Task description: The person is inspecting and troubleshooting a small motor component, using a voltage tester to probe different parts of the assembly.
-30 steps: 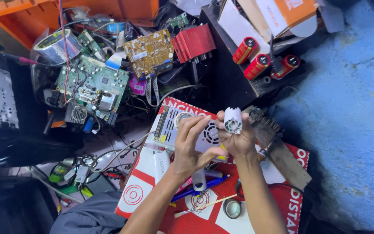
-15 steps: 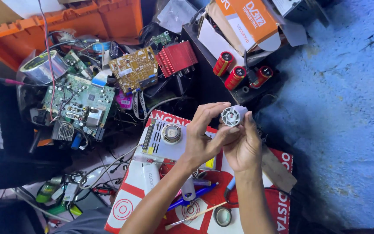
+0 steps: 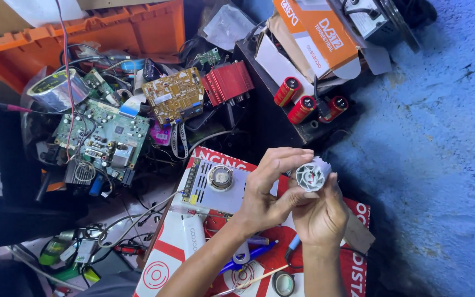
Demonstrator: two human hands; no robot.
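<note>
Together, both hands hold a small white cylindrical motor part above the red-and-white box. The left hand curls its fingers over the top and side; the right hand cups it from below, fingers grasping. Beneath them lie a perforated metal unit and a blue pen. Three red capacitors sit well apart.

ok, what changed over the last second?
Little changed. Both hands, left and right, keep hold of the small white fan part; its vaned face now turns more toward the camera. The view shifted, so the bench clutter sits differently in frame. Red box, circuit boards and red capacitors stayed put.
</note>
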